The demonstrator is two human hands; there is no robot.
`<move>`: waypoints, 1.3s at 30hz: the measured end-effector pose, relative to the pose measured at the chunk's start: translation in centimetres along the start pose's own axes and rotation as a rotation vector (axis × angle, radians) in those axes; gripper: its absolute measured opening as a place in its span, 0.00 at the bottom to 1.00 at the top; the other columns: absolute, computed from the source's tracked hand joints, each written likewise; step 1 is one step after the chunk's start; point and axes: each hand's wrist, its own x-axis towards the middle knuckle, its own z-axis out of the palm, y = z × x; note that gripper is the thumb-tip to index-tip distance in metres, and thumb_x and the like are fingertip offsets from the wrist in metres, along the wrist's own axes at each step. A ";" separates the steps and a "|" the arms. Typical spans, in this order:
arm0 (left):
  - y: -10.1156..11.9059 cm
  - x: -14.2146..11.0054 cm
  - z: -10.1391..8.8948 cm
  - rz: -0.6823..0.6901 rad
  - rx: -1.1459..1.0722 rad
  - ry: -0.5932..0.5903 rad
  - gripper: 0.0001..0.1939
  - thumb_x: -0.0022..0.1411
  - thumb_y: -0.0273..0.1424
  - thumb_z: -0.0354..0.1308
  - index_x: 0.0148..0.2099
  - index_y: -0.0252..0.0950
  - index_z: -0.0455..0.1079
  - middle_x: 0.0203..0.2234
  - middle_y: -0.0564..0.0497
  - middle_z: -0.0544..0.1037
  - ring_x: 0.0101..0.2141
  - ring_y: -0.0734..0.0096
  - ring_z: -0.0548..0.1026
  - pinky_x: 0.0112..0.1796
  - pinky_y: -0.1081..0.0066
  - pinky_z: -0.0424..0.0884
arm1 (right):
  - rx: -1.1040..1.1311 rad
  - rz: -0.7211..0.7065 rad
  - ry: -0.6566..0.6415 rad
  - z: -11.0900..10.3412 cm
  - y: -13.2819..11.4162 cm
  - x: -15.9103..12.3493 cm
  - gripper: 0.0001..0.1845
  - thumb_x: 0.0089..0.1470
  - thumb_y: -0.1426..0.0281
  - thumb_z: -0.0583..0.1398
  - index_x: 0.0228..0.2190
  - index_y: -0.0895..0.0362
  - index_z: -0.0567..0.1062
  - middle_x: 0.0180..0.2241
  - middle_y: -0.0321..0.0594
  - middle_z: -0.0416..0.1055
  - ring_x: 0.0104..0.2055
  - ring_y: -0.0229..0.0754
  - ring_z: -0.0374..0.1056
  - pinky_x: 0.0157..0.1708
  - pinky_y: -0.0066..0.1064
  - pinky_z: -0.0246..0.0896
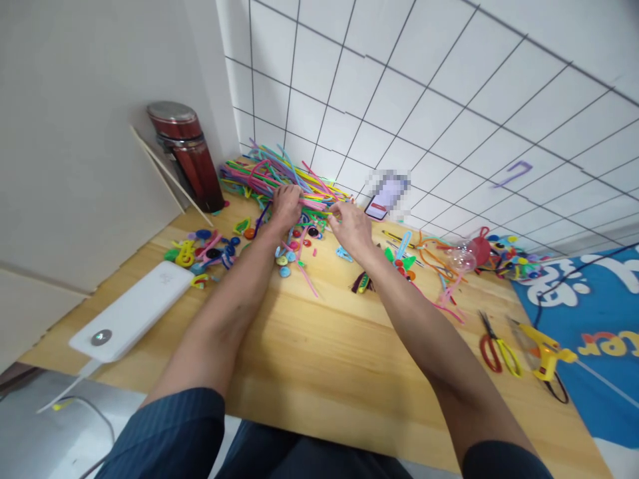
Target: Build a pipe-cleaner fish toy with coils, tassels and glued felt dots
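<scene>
A bundle of coloured pipe cleaners (279, 174) is laid at the far side of the counter (309, 352), left of centre, against the tiled wall (344, 86). The left hand (287, 205) is placed over its near edge with fingers curled; whether any stems are grasped cannot be told. The right hand (352, 225) is held at the bundle's right end, thumb and index finger brought close together by a stem tip; a firm pinch cannot be confirmed. For clean handling, the bundle is probably best steadied from the left while a single stem is drawn lengthwise to the right, so that neighbours are not tangled and the loose buttons (284, 271) nearby are not scattered. At far left, a red flask (188, 163) is stood with its top closed, its contents hidden. At far right, small multicoloured pieces (516, 261) are held in what seems a clear bag.
</scene>
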 end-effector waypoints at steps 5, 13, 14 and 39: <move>0.2 -0.1 -0.2 0.001 -0.008 0.013 0.17 0.59 0.22 0.52 0.49 0.38 0.72 0.50 0.40 0.79 0.57 0.47 0.72 0.61 0.52 0.62 | -0.130 0.080 0.018 1.6 1.2 3.0 0.18 0.63 0.76 0.55 0.52 0.60 0.77 0.53 0.54 0.77 0.57 0.55 0.69 0.56 0.43 0.62; -0.2 0.0 0.1 -0.027 -0.046 0.017 0.16 0.59 0.23 0.53 0.49 0.38 0.73 0.50 0.39 0.79 0.57 0.46 0.72 0.61 0.52 0.62 | -0.236 0.210 -0.142 2.1 1.4 5.9 0.20 0.69 0.72 0.51 0.55 0.56 0.77 0.54 0.53 0.78 0.57 0.55 0.72 0.55 0.45 0.65; -0.3 0.1 0.1 -0.032 -0.054 0.018 0.16 0.59 0.24 0.53 0.49 0.37 0.73 0.50 0.38 0.79 0.57 0.45 0.72 0.61 0.51 0.62 | -0.228 0.213 -0.152 2.3 1.1 5.9 0.20 0.69 0.71 0.51 0.54 0.54 0.78 0.53 0.50 0.79 0.56 0.53 0.73 0.55 0.43 0.66; -0.7 0.0 -0.2 -0.055 0.005 -0.051 0.14 0.62 0.25 0.53 0.48 0.39 0.74 0.52 0.41 0.80 0.58 0.48 0.71 0.62 0.52 0.60 | -0.239 0.069 -0.243 -0.6 -1.3 -2.1 0.20 0.66 0.78 0.50 0.47 0.60 0.80 0.43 0.57 0.83 0.49 0.54 0.79 0.46 0.39 0.69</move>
